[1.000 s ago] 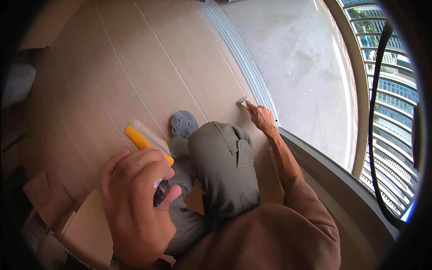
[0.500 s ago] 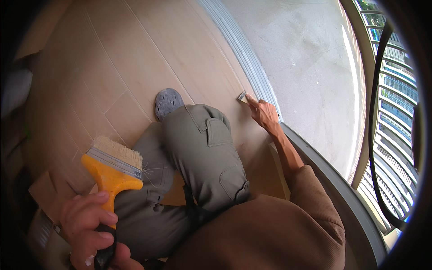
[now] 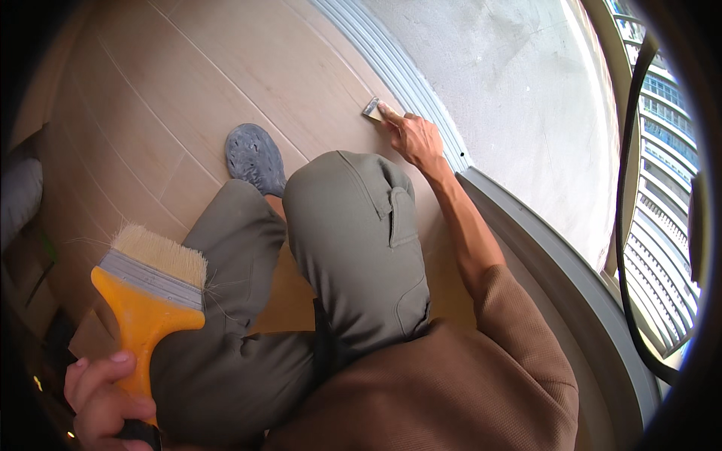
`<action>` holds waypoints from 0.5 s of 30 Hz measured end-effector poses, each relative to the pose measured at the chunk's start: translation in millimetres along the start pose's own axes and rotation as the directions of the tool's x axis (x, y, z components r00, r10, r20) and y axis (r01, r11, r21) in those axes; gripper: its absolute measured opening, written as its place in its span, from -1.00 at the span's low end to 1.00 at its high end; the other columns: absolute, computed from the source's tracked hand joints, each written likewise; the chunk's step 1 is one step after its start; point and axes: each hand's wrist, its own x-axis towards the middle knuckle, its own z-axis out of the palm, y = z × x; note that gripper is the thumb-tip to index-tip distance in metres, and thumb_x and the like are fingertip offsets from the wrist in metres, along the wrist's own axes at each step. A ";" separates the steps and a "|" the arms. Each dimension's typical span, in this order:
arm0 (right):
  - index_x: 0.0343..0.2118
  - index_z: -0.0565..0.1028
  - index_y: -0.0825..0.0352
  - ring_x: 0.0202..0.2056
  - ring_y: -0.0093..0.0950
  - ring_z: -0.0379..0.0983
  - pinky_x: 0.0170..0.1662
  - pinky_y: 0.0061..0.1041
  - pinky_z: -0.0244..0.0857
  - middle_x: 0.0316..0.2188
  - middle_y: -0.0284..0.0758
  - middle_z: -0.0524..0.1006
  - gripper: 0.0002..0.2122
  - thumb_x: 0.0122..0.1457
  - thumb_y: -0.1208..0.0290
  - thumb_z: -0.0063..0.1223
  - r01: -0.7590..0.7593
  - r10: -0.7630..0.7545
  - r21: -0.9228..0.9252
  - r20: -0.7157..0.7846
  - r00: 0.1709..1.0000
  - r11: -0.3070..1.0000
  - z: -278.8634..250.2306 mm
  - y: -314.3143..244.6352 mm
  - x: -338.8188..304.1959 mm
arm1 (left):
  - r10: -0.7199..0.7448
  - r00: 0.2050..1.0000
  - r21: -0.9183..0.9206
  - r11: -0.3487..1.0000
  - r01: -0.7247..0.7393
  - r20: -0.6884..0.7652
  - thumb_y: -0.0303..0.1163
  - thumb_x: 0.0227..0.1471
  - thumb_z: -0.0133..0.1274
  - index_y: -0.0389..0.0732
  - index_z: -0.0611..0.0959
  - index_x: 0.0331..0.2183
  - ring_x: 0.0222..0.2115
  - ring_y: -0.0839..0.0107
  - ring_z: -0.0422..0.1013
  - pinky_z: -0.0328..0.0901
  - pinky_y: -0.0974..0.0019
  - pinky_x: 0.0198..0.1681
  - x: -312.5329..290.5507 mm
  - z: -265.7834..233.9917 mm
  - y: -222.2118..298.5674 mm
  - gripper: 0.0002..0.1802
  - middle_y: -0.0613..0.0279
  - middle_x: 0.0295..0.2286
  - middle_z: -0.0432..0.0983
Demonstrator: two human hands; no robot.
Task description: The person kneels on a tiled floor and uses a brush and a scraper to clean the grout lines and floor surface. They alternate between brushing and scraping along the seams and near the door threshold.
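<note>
My left hand (image 3: 105,398) is closed around the handle of a wide flat paintbrush (image 3: 150,312) with a yellow body, a grey metal band and pale bristles pointing up, a few of them splayed. It is held over my left leg, off the floor. On the right, my outstretched right hand (image 3: 416,140) grips a small scraper (image 3: 372,110), its metal blade down at the tiled floor (image 3: 301,68). The scraper's handle is mostly hidden by my fingers. Just right of the blade runs a pale ribbed door track (image 3: 402,68).
Beyond the track lies a grey concrete-like floor (image 3: 519,98), bounded by a railing (image 3: 662,218). A dark cable or strap (image 3: 623,210) hangs at the right. A grey frame (image 3: 556,270) curves beside my right arm. My bent knees and a grey shoe (image 3: 256,158) occupy the middle.
The view has shifted a little. My right hand with the scraper has moved away from the track, to the left and farther forward. The paintbrush sits lower and more to the left.
</note>
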 end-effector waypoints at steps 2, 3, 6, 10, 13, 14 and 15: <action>0.27 0.47 -0.22 -0.54 -0.25 0.54 -0.46 -0.19 0.37 -0.49 -0.17 0.59 -0.58 0.36 0.15 0.06 -0.108 0.111 -0.028 0.136 0.984 0.994 2.5 3.6 -11.0 | -0.004 0.998 0.007 1.000 0.004 -0.058 -0.34 0.38 -0.11 -0.31 0.38 -0.09 -0.24 -0.06 0.55 0.53 -0.07 -0.16 0.9 1.6 5.0 -0.78 -0.15 -0.28 0.49; 0.27 0.47 -0.22 -0.54 -0.25 0.54 -0.46 -0.19 0.37 -0.49 -0.18 0.59 -0.58 0.36 0.16 0.06 -0.146 0.153 -0.053 0.189 0.970 0.988 3.6 7.7 -19.2 | -0.009 0.994 0.015 1.000 0.011 -0.109 -0.34 0.38 -0.10 -0.31 0.38 -0.09 -0.25 -0.05 0.55 0.53 -0.05 -0.16 -0.6 2.4 6.1 -0.78 -0.16 -0.28 0.49; 0.25 0.50 -0.22 -0.54 -0.24 0.55 -0.46 -0.20 0.37 -0.49 -0.16 0.60 -0.60 0.35 0.18 0.08 -0.078 0.081 -0.034 0.119 0.990 0.996 5.4 20.4 -36.5 | -0.062 0.995 0.074 0.995 0.068 -0.077 -0.29 0.38 -0.07 -0.31 0.38 -0.09 -0.24 -0.04 0.55 0.52 -0.01 -0.11 -8.1 -5.5 6.0 -0.74 -0.17 -0.26 0.50; 0.24 0.51 -0.19 -0.58 -0.33 0.50 -0.50 -0.26 0.32 -0.50 -0.20 0.60 -0.59 0.34 0.21 0.10 -0.030 0.036 -0.054 0.116 0.993 0.998 5.2 18.0 -21.1 | -0.021 1.000 0.068 0.998 0.019 0.022 -0.26 0.38 -0.07 -0.30 0.37 -0.06 -0.21 -0.09 0.57 0.51 -0.02 -0.11 -19.0 -13.0 -11.4 -0.71 -0.14 -0.25 0.51; 0.26 0.48 -0.16 -0.53 -0.25 0.57 -0.47 -0.21 0.38 -0.47 -0.15 0.61 -0.58 0.34 0.18 0.07 -0.034 0.044 -0.085 0.110 0.993 0.996 1.2 0.2 7.8 | 0.022 0.997 -0.004 1.000 -0.022 -0.075 -0.25 0.38 -0.08 -0.30 0.36 -0.05 -0.20 -0.11 0.56 0.52 0.00 -0.12 -23.4 -4.5 -21.8 -0.70 -0.13 -0.27 0.51; 0.26 0.48 -0.17 -0.54 -0.25 0.56 -0.47 -0.20 0.38 -0.47 -0.14 0.61 -0.58 0.34 0.18 0.06 -0.011 0.017 -0.063 0.105 0.994 0.998 -2.2 -2.9 15.0 | 0.040 0.992 -0.028 0.999 -0.044 -0.121 -0.25 0.38 -0.09 -0.30 0.36 -0.06 -0.21 -0.11 0.56 0.52 0.01 -0.13 -24.0 -1.4 -22.4 -0.69 -0.12 -0.28 0.51; 0.27 0.47 -0.17 -0.55 -0.25 0.56 -0.47 -0.20 0.38 -0.48 -0.13 0.61 -0.58 0.35 0.17 0.06 0.026 -0.025 -0.021 0.038 0.999 0.999 -5.3 -6.4 19.1 | 0.056 0.992 -0.030 0.998 -0.060 -0.116 -0.26 0.38 -0.09 -0.31 0.35 -0.06 -0.21 -0.10 0.56 0.52 0.03 -0.13 -22.8 -1.1 -23.1 -0.70 -0.13 -0.28 0.50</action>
